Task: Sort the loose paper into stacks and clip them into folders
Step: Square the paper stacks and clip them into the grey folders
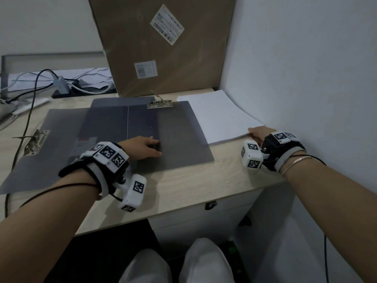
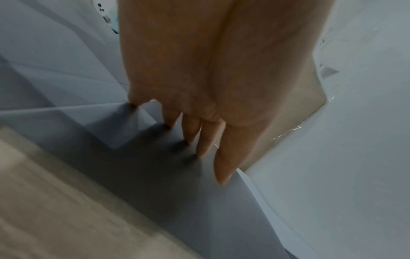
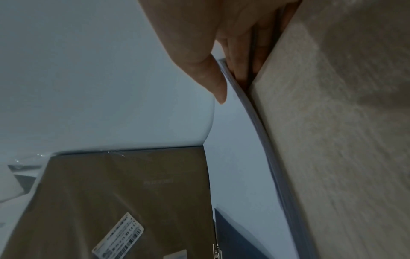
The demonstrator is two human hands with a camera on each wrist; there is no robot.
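Note:
Two grey clip folders lie on the wooden desk point(image 1: 204, 180). The middle folder point(image 1: 179, 135) has a raised metal clip point(image 1: 160, 103) at its far edge; the left folder point(image 1: 47, 158) has its clip point(image 1: 33, 140) on its left side. My left hand point(image 1: 155, 148) rests on the middle folder point(image 2: 155, 184) with straight fingers point(image 2: 204, 143). To the right, against the wall, lies a white paper stack point(image 1: 220, 114). My right hand point(image 1: 255, 132) pinches its near right corner, with the thumb point(image 3: 218, 87) on top and the fingers under the stack point(image 3: 265, 140).
A large cardboard box point(image 1: 163, 43) leans upright at the back, just behind the folders. The white wall point(image 1: 306, 78) runs close along the right. Cables and an adapter point(image 1: 60, 84) with loose papers point(image 1: 95, 75) sit back left. A drawer lock point(image 1: 210, 205) is below the desk front.

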